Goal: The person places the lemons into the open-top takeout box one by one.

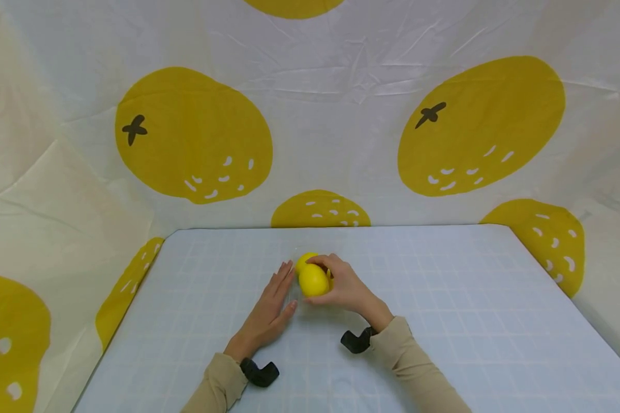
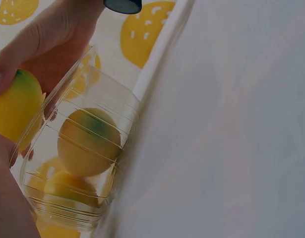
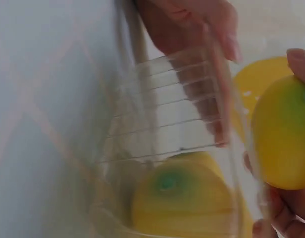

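Note:
A yellow lemon with a greenish end [image 1: 313, 280] is in my right hand [image 1: 348, 287], pinched between thumb and fingers. It is held at the open top of a clear plastic container [image 2: 68, 210], in front of another lemon [image 1: 305, 261] in the head view. Two lemons show through the ribbed wall in the left wrist view, one [image 2: 89, 141] beside a lower one [image 2: 70, 188]. My left hand [image 1: 268, 315] lies along the container's left side with fingers straight, holding nothing. In the right wrist view its fingers [image 3: 194, 82] show through the clear wall.
The container stands on a table with a pale checked cloth [image 1: 186, 298]. Behind and at the sides hangs a white curtain [image 1: 336, 132] printed with large yellow fruits. A black wrist mount [image 1: 259, 374] sits at the left cuff, and another black mount [image 1: 356, 341] at the right.

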`<state>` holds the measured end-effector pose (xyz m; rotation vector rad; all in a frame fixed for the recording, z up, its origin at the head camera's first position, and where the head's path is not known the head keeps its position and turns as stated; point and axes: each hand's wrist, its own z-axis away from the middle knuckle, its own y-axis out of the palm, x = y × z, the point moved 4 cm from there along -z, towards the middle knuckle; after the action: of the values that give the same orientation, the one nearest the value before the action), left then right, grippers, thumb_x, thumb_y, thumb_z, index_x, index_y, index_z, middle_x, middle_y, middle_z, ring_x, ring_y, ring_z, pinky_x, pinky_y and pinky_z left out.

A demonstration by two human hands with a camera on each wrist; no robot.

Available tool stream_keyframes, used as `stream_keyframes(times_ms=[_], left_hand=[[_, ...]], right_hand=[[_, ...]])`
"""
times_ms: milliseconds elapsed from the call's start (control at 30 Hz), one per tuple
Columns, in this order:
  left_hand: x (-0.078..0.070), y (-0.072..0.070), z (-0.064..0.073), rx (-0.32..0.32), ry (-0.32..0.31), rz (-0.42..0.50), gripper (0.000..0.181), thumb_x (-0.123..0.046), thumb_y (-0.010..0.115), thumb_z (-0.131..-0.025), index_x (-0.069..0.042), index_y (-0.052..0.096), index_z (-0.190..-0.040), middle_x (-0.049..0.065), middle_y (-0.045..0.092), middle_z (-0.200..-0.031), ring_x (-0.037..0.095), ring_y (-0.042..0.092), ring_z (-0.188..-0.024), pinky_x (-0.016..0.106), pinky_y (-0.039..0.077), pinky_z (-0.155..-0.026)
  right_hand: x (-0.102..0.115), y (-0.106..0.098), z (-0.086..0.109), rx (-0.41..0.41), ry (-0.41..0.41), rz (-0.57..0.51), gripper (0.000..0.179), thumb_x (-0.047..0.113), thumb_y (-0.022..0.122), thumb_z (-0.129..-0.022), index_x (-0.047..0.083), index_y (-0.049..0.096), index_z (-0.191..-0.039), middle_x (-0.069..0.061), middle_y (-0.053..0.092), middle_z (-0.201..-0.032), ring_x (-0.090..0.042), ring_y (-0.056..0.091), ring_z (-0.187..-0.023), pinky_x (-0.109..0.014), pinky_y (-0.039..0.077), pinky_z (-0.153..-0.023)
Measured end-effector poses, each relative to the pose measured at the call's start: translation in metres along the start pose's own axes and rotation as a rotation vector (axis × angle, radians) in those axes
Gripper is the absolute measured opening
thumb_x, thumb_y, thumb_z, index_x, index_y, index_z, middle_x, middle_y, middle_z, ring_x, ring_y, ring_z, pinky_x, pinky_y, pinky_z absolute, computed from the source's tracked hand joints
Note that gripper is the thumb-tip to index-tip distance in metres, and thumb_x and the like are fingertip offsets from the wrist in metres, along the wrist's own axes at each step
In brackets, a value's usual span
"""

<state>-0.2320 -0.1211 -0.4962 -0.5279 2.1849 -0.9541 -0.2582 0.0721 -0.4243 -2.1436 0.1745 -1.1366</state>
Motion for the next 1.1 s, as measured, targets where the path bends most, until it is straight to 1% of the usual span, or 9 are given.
stream_keyframes(times_ms=[67,167,333,500,600,700,800,967,1100], left_hand=[[-0.001,0.0,0.0,-0.003,0.0,-0.002,0.066,-0.032,0.045,-0.103,-0.002,0.022,-0.157,0.016,0.018,-0.164,0.031,0.015,-0.151,0.059,0.019,-0.116],[-0.002,-0.001,0.0,-0.007,0.001,0.002,0.065,-0.031,0.046,-0.103,-0.001,0.023,-0.156,0.016,0.019,-0.163,0.032,0.015,-0.15,0.059,0.019,-0.116],[-0.003,-0.001,0.0,0.004,-0.013,0.013,0.066,-0.033,0.046,-0.103,-0.002,0.022,-0.157,0.014,0.017,-0.164,0.03,0.014,-0.151,0.058,0.018,-0.117],[-0.001,0.0,0.0,0.001,-0.001,0.006,0.066,-0.032,0.046,-0.103,-0.002,0.022,-0.157,0.016,0.018,-0.163,0.031,0.014,-0.151,0.058,0.018,-0.117],[0.0,0.0,0.0,0.002,0.002,0.006,0.067,-0.032,0.047,-0.103,-0.002,0.022,-0.157,0.017,0.019,-0.163,0.031,0.014,-0.151,0.059,0.018,-0.117],[0.0,0.0,0.0,0.01,-0.004,0.007,0.067,-0.032,0.046,-0.103,-0.003,0.02,-0.157,0.016,0.018,-0.163,0.029,0.012,-0.151,0.059,0.017,-0.117],[0.001,0.001,0.0,0.016,-0.009,0.003,0.067,-0.032,0.045,-0.103,-0.003,0.02,-0.158,0.016,0.017,-0.164,0.028,0.011,-0.152,0.059,0.017,-0.117],[0.001,0.0,0.0,0.015,-0.006,0.0,0.067,-0.032,0.045,-0.103,-0.003,0.02,-0.158,0.014,0.016,-0.164,0.028,0.011,-0.152,0.059,0.018,-0.117],[0.001,0.0,0.0,0.021,-0.006,-0.002,0.068,-0.032,0.046,-0.103,-0.004,0.019,-0.158,0.008,0.011,-0.166,0.027,0.01,-0.152,0.059,0.017,-0.117]], right_hand=[[-0.001,0.006,0.001,0.031,0.02,0.021,0.069,0.03,0.09,-0.069,0.011,0.06,-0.128,-0.002,0.056,-0.109,-0.017,0.05,-0.094,-0.032,0.05,-0.079],[-0.004,0.012,0.002,0.074,0.034,0.071,0.07,0.035,0.091,-0.068,0.011,0.061,-0.127,-0.002,0.054,-0.106,-0.018,0.046,-0.095,-0.034,0.045,-0.081],[-0.007,0.02,0.002,0.121,0.005,0.162,0.073,0.042,0.089,-0.069,0.011,0.061,-0.129,-0.001,0.059,-0.115,-0.018,0.043,-0.103,-0.038,0.034,-0.084],[-0.006,0.022,0.002,0.144,-0.041,0.209,0.073,0.046,0.086,-0.073,0.011,0.06,-0.132,0.002,0.063,-0.124,-0.018,0.043,-0.109,-0.044,0.03,-0.093],[-0.003,0.022,0.001,0.15,-0.065,0.213,0.071,0.049,0.082,-0.077,0.012,0.059,-0.133,0.004,0.062,-0.128,-0.018,0.044,-0.112,-0.045,0.029,-0.094],[-0.002,0.021,0.002,0.139,-0.087,0.188,0.064,0.046,0.078,-0.082,0.012,0.06,-0.133,0.003,0.062,-0.13,-0.019,0.045,-0.114,-0.045,0.029,-0.092],[-0.002,0.021,0.002,0.124,-0.106,0.166,0.053,0.04,0.075,-0.086,0.013,0.062,-0.129,0.004,0.063,-0.128,-0.019,0.046,-0.115,-0.043,0.03,-0.09],[-0.003,0.02,0.002,0.116,-0.133,0.162,0.044,0.037,0.076,-0.085,0.017,0.066,-0.123,0.007,0.064,-0.124,-0.017,0.047,-0.114,-0.042,0.03,-0.09],[-0.003,0.02,0.002,0.13,-0.137,0.172,0.045,0.038,0.076,-0.085,0.018,0.066,-0.124,0.006,0.065,-0.125,-0.018,0.048,-0.115,-0.045,0.03,-0.093]])
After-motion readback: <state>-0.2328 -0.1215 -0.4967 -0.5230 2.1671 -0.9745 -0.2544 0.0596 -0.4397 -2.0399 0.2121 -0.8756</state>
